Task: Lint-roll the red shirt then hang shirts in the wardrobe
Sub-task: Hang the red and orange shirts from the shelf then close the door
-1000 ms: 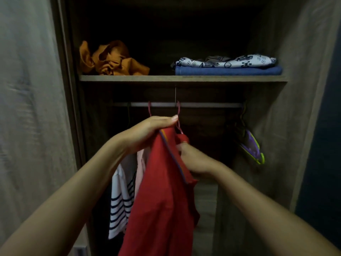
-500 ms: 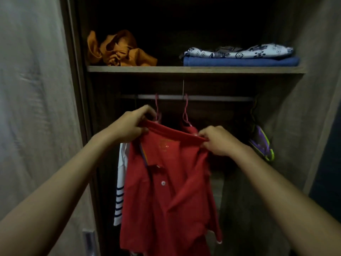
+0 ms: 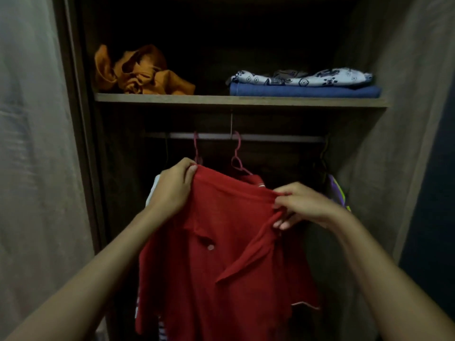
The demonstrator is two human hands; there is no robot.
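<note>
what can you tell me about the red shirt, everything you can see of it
The red shirt is a polo of soft knit-looking cloth, with a collar, a placket with one pale button, and pale trim on the sleeve hem. It hangs limp in front of the open wardrobe, below the rail. The left hand grips one shoulder and the right hand pinches the other; a pink hanger hooked on the rail rises just behind it.

Red shirt point(image 3: 221, 254), orange cloth point(image 3: 140, 72)

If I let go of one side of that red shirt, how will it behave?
Likely floppy: the red shirt sags and folds below both gripping hands, left hand, right hand. Probably light, since fingertip pinches hold it. The released side would likely droop at once.
</note>
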